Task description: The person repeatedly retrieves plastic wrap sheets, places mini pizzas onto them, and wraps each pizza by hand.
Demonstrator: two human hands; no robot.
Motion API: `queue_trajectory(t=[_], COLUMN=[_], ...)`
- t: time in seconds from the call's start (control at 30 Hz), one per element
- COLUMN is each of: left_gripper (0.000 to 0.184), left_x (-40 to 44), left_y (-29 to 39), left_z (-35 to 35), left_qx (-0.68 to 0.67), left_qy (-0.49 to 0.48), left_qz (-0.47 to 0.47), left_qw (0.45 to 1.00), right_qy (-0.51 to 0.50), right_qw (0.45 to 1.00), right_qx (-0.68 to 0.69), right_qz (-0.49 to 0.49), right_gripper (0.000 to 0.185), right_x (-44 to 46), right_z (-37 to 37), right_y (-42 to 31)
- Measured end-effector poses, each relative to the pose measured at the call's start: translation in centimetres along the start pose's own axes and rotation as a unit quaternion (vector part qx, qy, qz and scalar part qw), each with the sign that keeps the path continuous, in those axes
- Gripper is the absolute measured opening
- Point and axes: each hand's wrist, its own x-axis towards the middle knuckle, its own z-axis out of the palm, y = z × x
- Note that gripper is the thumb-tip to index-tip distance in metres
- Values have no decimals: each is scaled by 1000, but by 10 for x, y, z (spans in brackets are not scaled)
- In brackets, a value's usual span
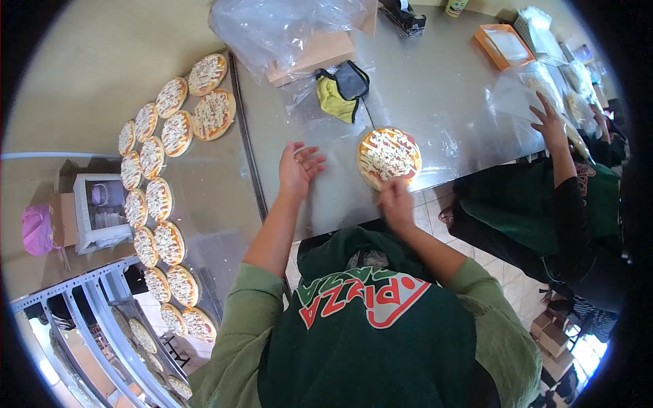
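On the left part of the desk (pixel 211 234), topped pizzas (pixel 160 199) lie flat in two close columns, toppings up, presumably so the loose cheese stays put and bare surface remains along the dark seam (pixel 246 136). Right of that seam, clear plastic (pixel 272 34) sits by the far edge, apart from the hands. The left hand (pixel 298 173) hovers nearer, empty, palm turned inward and fingers loosely spread — probably held aside to leave the right one room. Beyond it, a yellow and grey cloth item (pixel 333 102) lies crumpled, clear of the food.

The single pizza (pixel 388 156) rests face up near the desk's front edge, likely for easy reach. The right hand (pixel 396 202) is at its near rim, fingers curled but blurred; I cannot tell whether they pinch anything. Farther right, a co-worker's hand (pixel 549 126) is spread beside thin clear film (pixel 511 98), well apart from this pizza.
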Motion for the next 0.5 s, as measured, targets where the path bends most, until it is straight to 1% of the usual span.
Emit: queue_trajectory(t=[0.03,0.07,0.1,0.13,0.17,0.2,0.23,0.27,0.33,0.37,0.4,0.43,0.5], left_gripper=[37,38,39,42,52,62,73,80,94,98,103,107,108], left_x=[-8,-17,-25,-30,-29,-30,-30,-30,-26,-25,-23,-22,-24], left_y=[-4,-18,-39,-47,-52,-52,-50,-48,-46,-46,-46,-45,-43], left_z=[7,15,23,35,47,59,69,80,98,104,106,107,113], left_qx=[-94,43,179,308,373,432,484,522,593,610,626,643,650], left_qy=[17,-14,-46,-77,-107,-136,-164,-169,-178,-186,-191,-196,-203], left_qz=[-16,66,147,226,309,388,461,459,454,444,433,422,431], left_qw=[995,997,972,921,868,803,725,699,641,630,619,608,592], right_qy=[80,107,137,166,158,150,142,107,171,199,243,282,243], right_qw=[981,971,958,943,943,941,939,944,973,973,950,912,889], right_qx=[124,147,171,195,188,182,178,132,-6,-78,-189,-297,-389], right_qz=[127,156,184,211,225,242,258,283,154,87,49,9,-15], right_gripper=[5,7,9,11,11,11,11,12,18,21,27,33,35], right_x=[-1,-3,-6,-6,-6,-6,-7,-5,3,10,20,31,47], right_z=[-13,-22,-29,-35,-39,-39,-42,-51,-72,-84,-102,-121,-149], right_y=[3,9,18,24,29,32,34,38,42,44,35,27,30])
